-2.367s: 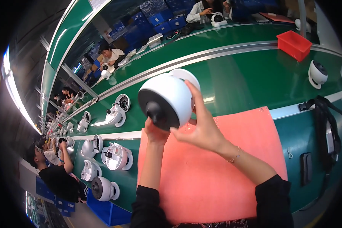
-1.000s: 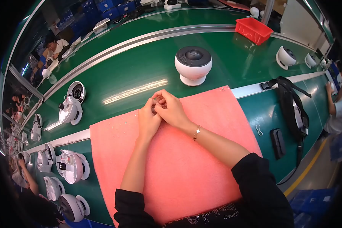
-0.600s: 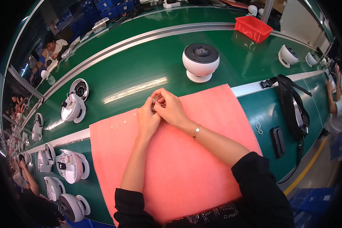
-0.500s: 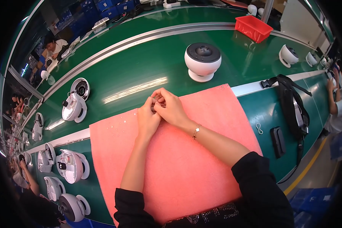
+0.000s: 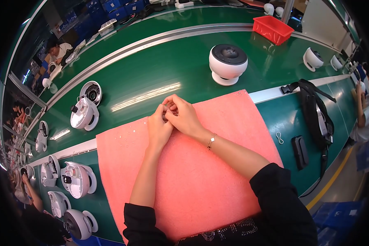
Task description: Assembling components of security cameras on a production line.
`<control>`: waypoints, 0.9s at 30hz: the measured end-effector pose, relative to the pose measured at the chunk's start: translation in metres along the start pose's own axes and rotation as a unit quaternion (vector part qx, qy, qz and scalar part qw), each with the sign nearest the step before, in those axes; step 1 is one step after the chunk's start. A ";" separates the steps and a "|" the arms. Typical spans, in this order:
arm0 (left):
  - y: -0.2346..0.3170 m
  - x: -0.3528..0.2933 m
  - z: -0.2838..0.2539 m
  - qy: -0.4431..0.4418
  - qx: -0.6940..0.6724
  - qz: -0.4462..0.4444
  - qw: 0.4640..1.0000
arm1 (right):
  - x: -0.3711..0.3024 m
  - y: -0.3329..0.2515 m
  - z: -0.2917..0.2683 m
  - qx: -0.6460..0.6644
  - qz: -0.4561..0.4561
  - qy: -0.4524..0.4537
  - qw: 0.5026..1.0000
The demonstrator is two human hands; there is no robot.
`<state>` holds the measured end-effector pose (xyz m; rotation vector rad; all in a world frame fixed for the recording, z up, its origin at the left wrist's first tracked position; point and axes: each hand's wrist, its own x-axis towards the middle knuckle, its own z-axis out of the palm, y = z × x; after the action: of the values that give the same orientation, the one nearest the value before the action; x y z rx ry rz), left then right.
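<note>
Above the far part of a pink foam mat [image 5: 209, 176], my left hand [image 5: 159, 127] and my right hand [image 5: 184, 117] meet at the fingertips. The fingers of both are bent and closed together. Whatever they pinch is hidden; only a small darkish patch shows between them. Several tiny shiny pieces [image 5: 127, 137] lie scattered on the mat's far left part, with a few more at its far right corner. Beyond the mat, a white round device [image 5: 228, 67] with a black top stands upright on the green belt.
An opened white housing [image 5: 84, 114] rests on the belt at left. Several white housings [image 5: 78, 180] crowd the bench left of the mat. A red bin [image 5: 272, 30] sits at the far right. Right of the mat lie a black strap [image 5: 311, 106] and a black pouch [image 5: 300, 152]. Other people work at both sides.
The white device, the opened housing and other units on the green belt have shifted a little to the right. My hands have stayed in place, fingers still together.
</note>
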<state>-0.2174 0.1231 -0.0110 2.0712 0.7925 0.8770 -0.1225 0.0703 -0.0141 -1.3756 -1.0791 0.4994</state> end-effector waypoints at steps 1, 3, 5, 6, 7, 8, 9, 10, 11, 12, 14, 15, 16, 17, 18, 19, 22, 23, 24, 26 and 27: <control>0.000 0.000 0.000 0.000 0.000 0.000 1.000 | 0.000 0.000 0.000 0.001 0.002 0.000 1.000; 0.001 0.000 0.000 0.000 -0.006 -0.001 1.000 | 0.000 0.000 0.000 0.003 0.004 0.000 1.000; 0.001 0.000 0.001 0.002 -0.005 -0.001 1.000 | 0.000 0.000 0.000 0.005 0.005 0.001 1.000; 0.001 0.000 0.001 0.003 -0.005 -0.001 1.000 | 0.000 0.001 -0.001 -0.006 -0.005 0.003 1.000; 0.000 0.000 0.002 0.002 -0.006 0.000 1.000 | 0.000 0.000 -0.002 -0.017 -0.013 0.006 1.000; 0.000 0.001 0.004 -0.008 -0.011 -0.006 1.000 | 0.003 0.000 -0.008 -0.018 -0.013 0.008 1.000; 0.000 0.001 0.005 -0.017 -0.016 -0.012 1.000 | 0.009 0.000 -0.022 -0.068 -0.029 -0.070 0.995; 0.003 0.002 0.005 -0.019 -0.016 -0.008 1.000 | 0.017 -0.007 -0.039 -0.117 -0.048 -0.147 0.981; 0.003 -0.001 0.002 -0.029 -0.013 -0.013 0.999 | 0.025 -0.019 -0.055 -0.211 -0.031 -0.240 0.947; 0.001 -0.001 0.003 -0.043 -0.017 -0.016 0.999 | 0.030 -0.017 -0.078 -0.250 -0.014 -0.274 0.929; -0.001 -0.003 0.001 -0.047 -0.018 -0.028 0.998 | 0.035 -0.016 -0.123 -0.316 0.005 -0.294 0.902; -0.001 -0.002 -0.001 -0.039 -0.010 -0.023 0.999 | 0.034 -0.019 -0.145 -0.346 0.007 -0.276 0.897; 0.003 -0.001 0.002 -0.035 -0.008 -0.012 0.999 | 0.032 -0.025 -0.167 -0.396 0.044 -0.224 0.889; 0.005 0.000 0.003 -0.037 -0.012 -0.010 0.999 | 0.030 -0.026 -0.185 -0.442 0.081 -0.173 0.876; 0.007 0.000 0.004 -0.041 -0.009 -0.012 0.999 | 0.028 -0.016 -0.203 -0.460 0.103 -0.167 0.866; 0.008 0.000 0.003 -0.044 -0.005 -0.014 0.999 | 0.027 -0.011 -0.210 -0.476 0.125 -0.163 0.855; 0.005 0.001 0.004 -0.045 -0.006 -0.014 0.999 | 0.025 0.006 -0.218 -0.457 0.185 -0.122 0.861; 0.003 0.000 0.004 -0.044 -0.004 -0.014 0.999 | 0.026 0.012 -0.218 -0.450 0.202 -0.099 0.864; 0.002 0.000 0.004 -0.040 0.004 -0.006 0.999 | 0.028 0.016 -0.221 -0.449 0.202 -0.099 0.865; -0.001 -0.001 0.005 -0.038 0.012 0.001 0.999 | 0.029 0.010 -0.217 -0.435 0.233 -0.111 0.863; -0.001 -0.001 0.006 -0.039 0.007 0.002 0.999 | 0.029 0.012 -0.218 -0.435 0.233 -0.111 0.863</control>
<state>-0.2135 0.1209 -0.0146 2.1053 0.7551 0.7909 0.0764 -0.0188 0.0172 -2.4660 -1.2157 0.5496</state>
